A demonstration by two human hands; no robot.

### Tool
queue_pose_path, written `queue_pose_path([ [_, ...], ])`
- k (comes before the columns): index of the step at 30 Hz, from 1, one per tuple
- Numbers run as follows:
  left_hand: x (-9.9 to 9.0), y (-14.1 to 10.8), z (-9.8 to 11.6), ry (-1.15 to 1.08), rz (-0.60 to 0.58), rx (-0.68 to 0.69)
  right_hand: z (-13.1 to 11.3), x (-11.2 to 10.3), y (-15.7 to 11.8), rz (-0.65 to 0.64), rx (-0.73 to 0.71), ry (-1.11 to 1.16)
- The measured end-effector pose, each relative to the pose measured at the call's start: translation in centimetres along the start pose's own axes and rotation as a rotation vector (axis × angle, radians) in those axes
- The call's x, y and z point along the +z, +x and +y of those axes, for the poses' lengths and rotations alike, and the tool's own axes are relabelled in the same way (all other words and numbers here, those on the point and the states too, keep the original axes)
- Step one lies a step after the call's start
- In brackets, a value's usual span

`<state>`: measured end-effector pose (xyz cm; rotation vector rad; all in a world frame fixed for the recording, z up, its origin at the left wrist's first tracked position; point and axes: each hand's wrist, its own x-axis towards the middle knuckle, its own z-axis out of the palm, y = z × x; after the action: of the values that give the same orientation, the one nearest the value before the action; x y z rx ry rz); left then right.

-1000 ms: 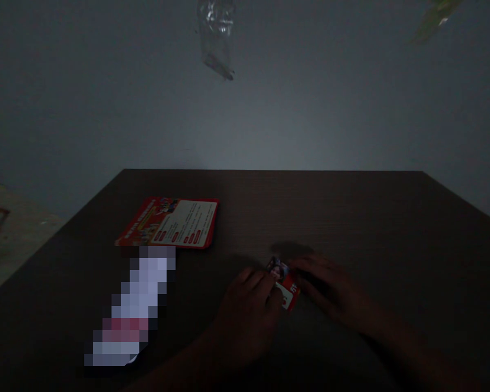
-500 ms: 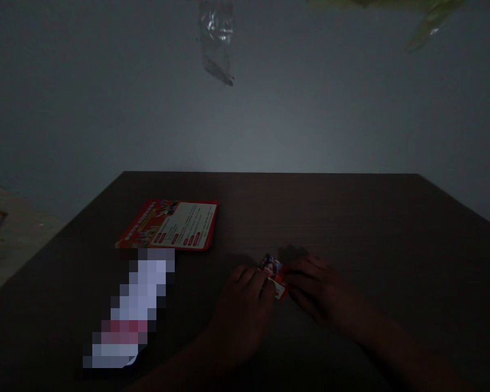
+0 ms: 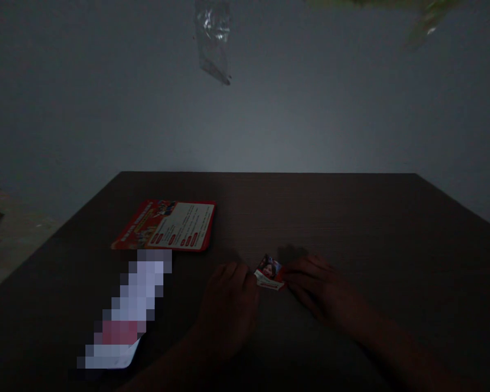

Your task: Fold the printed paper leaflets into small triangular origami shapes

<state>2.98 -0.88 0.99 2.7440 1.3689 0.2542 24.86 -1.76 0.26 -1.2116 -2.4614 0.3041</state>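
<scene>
A small printed piece of paper [image 3: 269,270], with a portrait picture, red areas and a pale strip along its near edge, lies low over the table between my hands. The pale strip looks folded or bent. My left hand [image 3: 233,302] is closed at the paper's left corner, thumb and forefinger together there. On the other side, my right hand [image 3: 316,286] pinches the red right edge with its fingertips. Dim light hides the exact finger contact.
A red leaflet [image 3: 188,228] with a white text panel lies at the left on the dark table [image 3: 318,212]. Nearer me is a lit, pixelated phone-like object [image 3: 136,305]. Behind stands a grey wall [image 3: 289,109] with clear tape [image 3: 213,41] stuck on it.
My left hand has drawn left off the front of the paper, and more of the pale strip shows. My right hand stays nearly in place. The view has shifted slightly.
</scene>
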Motion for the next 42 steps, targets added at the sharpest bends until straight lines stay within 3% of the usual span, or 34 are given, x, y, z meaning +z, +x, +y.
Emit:
queue_pose_path([
  [11, 1.0, -0.1, -0.1, -0.002, -0.003, -0.034, 0.1, 0.4, -0.3, -0.025, 0.11, 0.019],
  [42, 0.7, 0.6, 0.9, 0.029, -0.052, -0.06, -0.2, 1.1, 0.8, -0.054, 0.238, -0.135],
])
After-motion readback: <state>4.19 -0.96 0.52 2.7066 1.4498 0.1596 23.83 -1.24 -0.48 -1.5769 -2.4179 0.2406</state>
